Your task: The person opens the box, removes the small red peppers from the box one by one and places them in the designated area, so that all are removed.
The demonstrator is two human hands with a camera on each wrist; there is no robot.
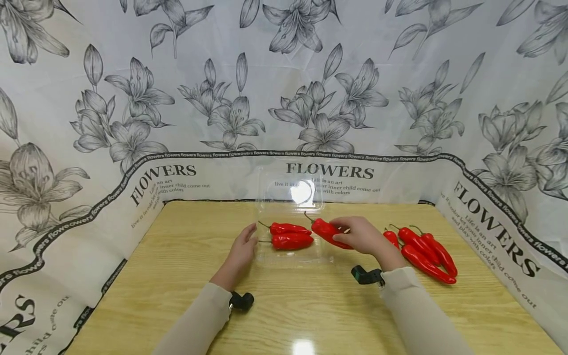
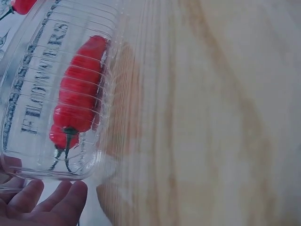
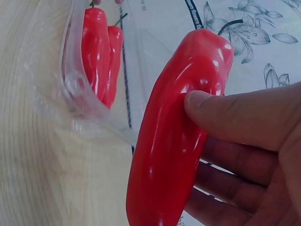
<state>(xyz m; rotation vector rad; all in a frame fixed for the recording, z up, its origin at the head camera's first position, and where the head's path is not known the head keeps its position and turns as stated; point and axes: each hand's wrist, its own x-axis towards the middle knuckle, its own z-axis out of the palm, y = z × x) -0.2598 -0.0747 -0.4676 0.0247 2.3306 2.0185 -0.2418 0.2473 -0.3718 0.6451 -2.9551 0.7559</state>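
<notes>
In the head view, a red pepper [image 1: 325, 230] is held in the right hand [image 1: 360, 236] at the right side of a clear plastic box [image 1: 288, 259], in which two peppers [image 1: 291, 241] are laid side by side, while more peppers [image 1: 425, 259] are gathered on the table [image 1: 146, 286] to the right. In the left wrist view, the fingers [image 2: 70, 205] of the left hand [image 1: 241, 251] are held loosely extended at one end of the box. In the right wrist view, the held pepper is seen gripped between thumb [image 3: 221, 113] and fingers, apart from the peppers in the box.
</notes>
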